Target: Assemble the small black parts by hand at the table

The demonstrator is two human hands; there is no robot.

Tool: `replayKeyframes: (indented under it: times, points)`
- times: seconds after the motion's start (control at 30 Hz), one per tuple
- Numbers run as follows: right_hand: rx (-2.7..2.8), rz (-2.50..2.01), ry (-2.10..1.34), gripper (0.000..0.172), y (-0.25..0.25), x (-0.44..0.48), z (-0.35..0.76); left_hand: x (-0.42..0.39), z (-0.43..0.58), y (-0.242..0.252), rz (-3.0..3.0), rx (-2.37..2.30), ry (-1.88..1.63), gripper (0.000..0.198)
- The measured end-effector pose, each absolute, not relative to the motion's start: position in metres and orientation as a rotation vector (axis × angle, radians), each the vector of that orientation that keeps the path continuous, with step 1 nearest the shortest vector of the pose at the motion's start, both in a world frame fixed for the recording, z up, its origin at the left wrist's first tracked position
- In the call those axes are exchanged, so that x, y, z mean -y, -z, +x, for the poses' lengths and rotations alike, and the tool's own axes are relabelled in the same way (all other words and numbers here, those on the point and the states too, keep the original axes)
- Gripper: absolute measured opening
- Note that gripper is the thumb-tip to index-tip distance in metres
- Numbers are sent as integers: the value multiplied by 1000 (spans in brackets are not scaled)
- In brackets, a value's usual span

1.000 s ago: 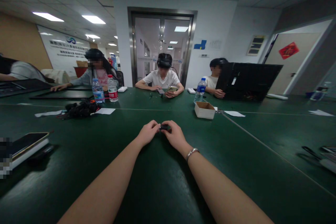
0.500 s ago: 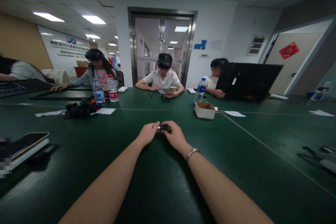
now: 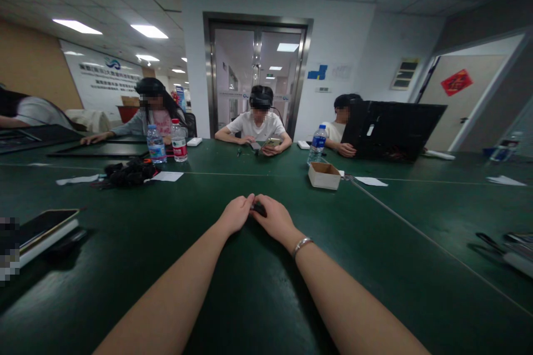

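A small black cylindrical object [image 3: 260,209] is gripped between my two hands above the green table [image 3: 258,299]. Its kind is too small to make out, and fingers cover much of it. My left hand [image 3: 236,214] pinches its left end with thumb and fingers. From the other side, my right hand [image 3: 275,217] curls round the black part, its fingertips meeting those of the left. A silver bracelet sits on my right wrist. Beyond my right hand stands a small open cardboard box [image 3: 323,178].
Water bottles [image 3: 180,141] and a black cable bundle [image 3: 130,172] are at the far left; another bottle [image 3: 317,143] stands behind the box. A phone [image 3: 39,230] lies near left. Several people sit opposite, one behind a large black panel [image 3: 395,130].
My right hand has shifted slightly left, closing up to the left hand. Less of the black object shows, and its silver band is now covered. The view has turned very slightly.
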State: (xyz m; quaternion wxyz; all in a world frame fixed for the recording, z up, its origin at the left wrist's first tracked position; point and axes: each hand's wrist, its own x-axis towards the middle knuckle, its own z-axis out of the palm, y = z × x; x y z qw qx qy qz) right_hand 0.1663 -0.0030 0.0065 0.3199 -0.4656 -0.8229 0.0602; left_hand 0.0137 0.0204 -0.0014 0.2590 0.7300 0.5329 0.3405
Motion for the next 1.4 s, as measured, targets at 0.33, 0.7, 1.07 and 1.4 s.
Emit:
replayKeyframes:
  times: [0.33, 0.7, 1.07, 1.4]
  points:
    - [1987, -1228, -299, 12, -7, 4, 176, -7, 16, -3, 2065, -1457, -962, 51]
    - [1553, -1663, -262, 32, -10, 30, 335, 37, -137, -27, 2238, -2526, -264, 44]
    - [1400, -1791, -307, 38, -23, 77, 402, 91, -268, -9, 1838, -2970, 175, 53]
    - [1393, -1905, -292, 41, -21, 69, 409, 85, -269, -8, 2122, -2620, -11, 40]
